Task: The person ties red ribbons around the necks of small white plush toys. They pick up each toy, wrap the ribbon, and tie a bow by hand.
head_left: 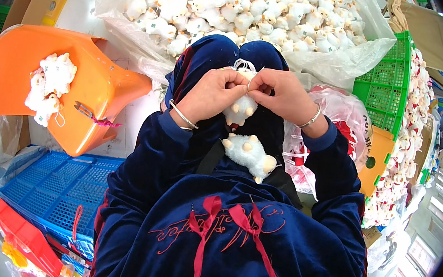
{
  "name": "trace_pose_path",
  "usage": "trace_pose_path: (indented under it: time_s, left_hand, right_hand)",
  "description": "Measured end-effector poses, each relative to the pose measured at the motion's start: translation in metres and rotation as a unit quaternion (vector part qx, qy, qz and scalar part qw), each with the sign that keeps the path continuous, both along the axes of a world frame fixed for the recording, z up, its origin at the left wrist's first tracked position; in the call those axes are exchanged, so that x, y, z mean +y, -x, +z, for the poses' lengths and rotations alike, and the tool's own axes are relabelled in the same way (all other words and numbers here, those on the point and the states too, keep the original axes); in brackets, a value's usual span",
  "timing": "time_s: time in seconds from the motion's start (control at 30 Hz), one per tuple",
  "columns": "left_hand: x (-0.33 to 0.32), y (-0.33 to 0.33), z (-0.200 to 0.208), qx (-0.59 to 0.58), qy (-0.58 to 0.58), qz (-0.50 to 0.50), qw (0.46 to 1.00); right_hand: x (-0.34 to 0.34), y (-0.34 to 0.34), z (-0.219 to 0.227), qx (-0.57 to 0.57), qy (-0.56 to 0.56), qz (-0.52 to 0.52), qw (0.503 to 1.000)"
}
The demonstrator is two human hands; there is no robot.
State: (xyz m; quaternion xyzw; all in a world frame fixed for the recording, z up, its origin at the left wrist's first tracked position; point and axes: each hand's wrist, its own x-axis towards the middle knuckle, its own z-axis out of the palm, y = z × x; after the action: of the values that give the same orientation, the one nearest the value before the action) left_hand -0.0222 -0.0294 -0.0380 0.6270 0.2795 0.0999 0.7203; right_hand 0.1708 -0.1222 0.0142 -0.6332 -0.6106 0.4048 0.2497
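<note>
**Two-handed fingertip pinch over white plush toy (241,109)**

Pressed together at thumb and forefinger in both left hand (213,93) and right hand (286,98), meeting at the toy's upper end; apparently pinching a thin strand, too fine to confirm. Located over the thighs, partly hidden by the fingers. Judged light, soft, squashable, hardly slippery; unlikely to break except at the strand. Best held round the stuffed body, clear of the strand. Just below, on the lap: second plush toy (245,152). Farther left: orange stool (8,66) bearing snips (83,109). Beyond the knees: clear bag (372,53) of similar toys (251,9).
</note>
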Motion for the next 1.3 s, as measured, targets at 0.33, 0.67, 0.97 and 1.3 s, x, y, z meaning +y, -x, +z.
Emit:
trace_pose_path:
  time_s: [0.33, 0.67, 0.97, 1.3]
  left_hand:
    - [-0.004, 0.002, -0.001, 0.002, -0.012, 0.027, 1.0]
    - [-0.007, 0.007, -0.004, -0.037, -0.065, 0.035, 0.997]
    - [-0.004, 0.008, -0.002, -0.012, -0.101, 0.033, 0.994]
    - [-0.002, 0.011, 0.0, -0.024, -0.084, 0.025, 0.996]
  right_hand:
    - [-0.001, 0.011, -0.007, -0.15, -0.088, 0.038, 0.984]
    - [-0.023, 0.02, -0.036, -0.086, -0.245, -0.031, 0.965]
    - [-0.028, 0.017, -0.059, -0.071, -0.311, -0.045, 0.947]
    - [-0.026, 0.018, -0.056, -0.07, -0.315, -0.039, 0.946]
